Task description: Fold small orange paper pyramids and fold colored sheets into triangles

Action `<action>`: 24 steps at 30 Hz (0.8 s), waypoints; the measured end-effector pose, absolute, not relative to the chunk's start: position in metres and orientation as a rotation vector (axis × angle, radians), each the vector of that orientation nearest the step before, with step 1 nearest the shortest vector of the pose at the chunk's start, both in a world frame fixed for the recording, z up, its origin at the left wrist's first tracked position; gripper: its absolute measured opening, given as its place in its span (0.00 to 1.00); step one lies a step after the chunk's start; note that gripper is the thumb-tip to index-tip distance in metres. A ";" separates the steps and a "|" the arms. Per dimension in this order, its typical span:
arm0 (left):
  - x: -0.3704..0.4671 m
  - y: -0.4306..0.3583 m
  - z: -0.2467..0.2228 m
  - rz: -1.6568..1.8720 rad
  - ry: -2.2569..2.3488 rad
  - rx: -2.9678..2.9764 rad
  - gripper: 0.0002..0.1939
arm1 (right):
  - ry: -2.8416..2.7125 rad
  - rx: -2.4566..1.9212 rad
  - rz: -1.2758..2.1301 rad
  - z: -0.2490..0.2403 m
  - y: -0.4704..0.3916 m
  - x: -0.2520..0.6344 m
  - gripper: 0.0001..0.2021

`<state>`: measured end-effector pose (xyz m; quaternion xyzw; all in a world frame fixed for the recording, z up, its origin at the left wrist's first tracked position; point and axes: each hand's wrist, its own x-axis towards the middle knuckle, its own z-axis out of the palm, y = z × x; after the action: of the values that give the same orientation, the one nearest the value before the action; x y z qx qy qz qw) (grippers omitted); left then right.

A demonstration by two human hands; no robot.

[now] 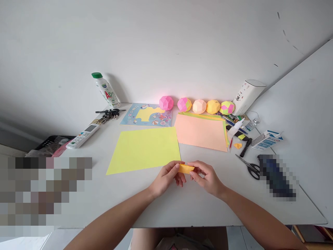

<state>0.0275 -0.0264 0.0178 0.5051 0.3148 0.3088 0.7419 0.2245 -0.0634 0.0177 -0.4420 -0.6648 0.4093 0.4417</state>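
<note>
So I'm standing here looking at this table [117, 201], and the thing being worked on is a little folded orange paper [186, 169], up in the air just past the near edge of the big yellow-green sheet [145, 149]. Left hand [169, 175] has one end pinched, thumb on the near side, and the right hand [208, 175] has the other end nipped between its fingers, so both are closed on it. My guess is that holding it by both ends keeps such a tiny piece straight and stops the folds popping open, plus the middle stays visible. The peach sheet [201, 132] sits on other coloured paper farther back, probably stacked there to leave elbow room. Row of paper balls [199, 106] is lined up by the wall [156, 52], I'd say so nobody squashes them. The glue bottle [235, 129], scissors [252, 168] and another small orange piece [237, 146] are off to the right, seemingly within easy reach. Remote [83, 136] and keys [108, 115] are over on the left, nicely out of the way imo.
</note>
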 end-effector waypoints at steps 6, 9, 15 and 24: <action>0.028 -0.024 0.018 0.682 0.669 1.109 0.25 | -1.739 -1.008 0.902 0.018 -0.061 0.224 0.13; 0.028 -0.023 0.016 0.676 0.658 1.114 0.24 | -1.785 -0.984 0.860 0.018 -0.061 0.224 0.14; 0.028 -0.024 0.012 0.671 0.641 1.103 0.25 | -1.812 -0.978 0.846 0.019 -0.061 0.223 0.15; 0.027 -0.023 0.018 0.666 0.633 1.083 0.16 | -1.848 -0.933 0.797 0.015 -0.060 0.225 0.16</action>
<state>0.0267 -0.0232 0.0176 0.4969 0.2905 0.3059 0.7584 0.2251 -0.0605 0.0147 -0.3766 -0.7459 0.3218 0.4452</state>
